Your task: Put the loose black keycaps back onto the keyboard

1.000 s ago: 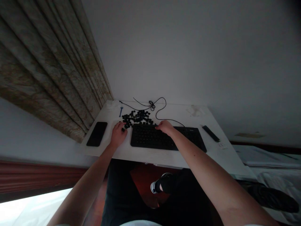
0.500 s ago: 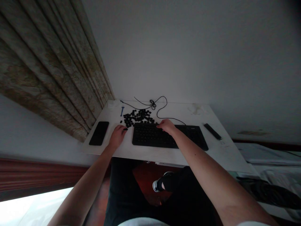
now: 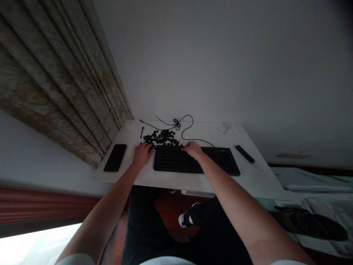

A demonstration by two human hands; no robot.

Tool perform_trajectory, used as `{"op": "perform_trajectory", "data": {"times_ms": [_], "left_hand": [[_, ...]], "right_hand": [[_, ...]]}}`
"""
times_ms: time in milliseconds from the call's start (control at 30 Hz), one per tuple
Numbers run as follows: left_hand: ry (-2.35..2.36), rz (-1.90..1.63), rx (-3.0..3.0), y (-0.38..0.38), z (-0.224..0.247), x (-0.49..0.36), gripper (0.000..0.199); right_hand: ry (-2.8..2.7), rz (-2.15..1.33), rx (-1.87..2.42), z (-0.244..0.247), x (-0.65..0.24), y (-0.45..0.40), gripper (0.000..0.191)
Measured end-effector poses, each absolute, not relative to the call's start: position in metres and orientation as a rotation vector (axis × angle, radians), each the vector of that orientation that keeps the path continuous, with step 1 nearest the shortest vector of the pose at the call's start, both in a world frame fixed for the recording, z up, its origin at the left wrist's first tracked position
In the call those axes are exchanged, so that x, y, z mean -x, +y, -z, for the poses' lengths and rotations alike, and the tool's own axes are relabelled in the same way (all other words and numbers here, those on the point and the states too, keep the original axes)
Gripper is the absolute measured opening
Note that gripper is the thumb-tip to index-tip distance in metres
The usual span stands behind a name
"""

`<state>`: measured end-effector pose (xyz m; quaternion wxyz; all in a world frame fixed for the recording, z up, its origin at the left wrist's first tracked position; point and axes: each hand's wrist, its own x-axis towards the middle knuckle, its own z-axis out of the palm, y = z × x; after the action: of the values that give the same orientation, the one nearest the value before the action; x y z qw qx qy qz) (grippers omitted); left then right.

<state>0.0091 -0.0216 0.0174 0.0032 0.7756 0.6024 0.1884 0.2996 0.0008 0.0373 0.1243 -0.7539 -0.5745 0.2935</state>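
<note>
A black keyboard (image 3: 176, 161) lies on the white table (image 3: 171, 179), its cable running off the back edge. Behind its left part is a loose pile of small black keycaps (image 3: 162, 137). My left hand (image 3: 142, 154) rests at the left end of the pile, fingers bent, with a dark keycap by the fingertips; whether it is gripped cannot be made out. My right hand (image 3: 192, 149) is over the keyboard's back edge near the middle, thumb and fingertips pinched together on something too small to make out.
At the left lies a black phone (image 3: 115, 158). A small blue tool (image 3: 142, 132) stands out behind the pile. The coiled black cable (image 3: 177, 124) is at the back. A dark narrow bar (image 3: 245, 154) lies right of the keyboard.
My left hand has moved right and slightly forward, up to the keycaps. My right hand stays at nearly the same place over the keyboard. The whole view has shifted a little.
</note>
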Motion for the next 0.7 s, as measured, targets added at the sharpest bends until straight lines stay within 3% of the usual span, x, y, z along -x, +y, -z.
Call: {"op": "perform_trajectory", "data": {"times_ms": [367, 700], "left_hand": [[1.758, -0.460, -2.648, -0.016, -0.018, -0.011, 0.023], [1.767, -0.825, -2.289, -0.004, -0.017, 0.007, 0.024]], "right_hand": [[-1.713, -0.729, 2.172, -0.040, -0.299, -0.009, 0.020], [-1.703, -0.592, 2.084, -0.043, -0.291, -0.033, 0.018]]}}
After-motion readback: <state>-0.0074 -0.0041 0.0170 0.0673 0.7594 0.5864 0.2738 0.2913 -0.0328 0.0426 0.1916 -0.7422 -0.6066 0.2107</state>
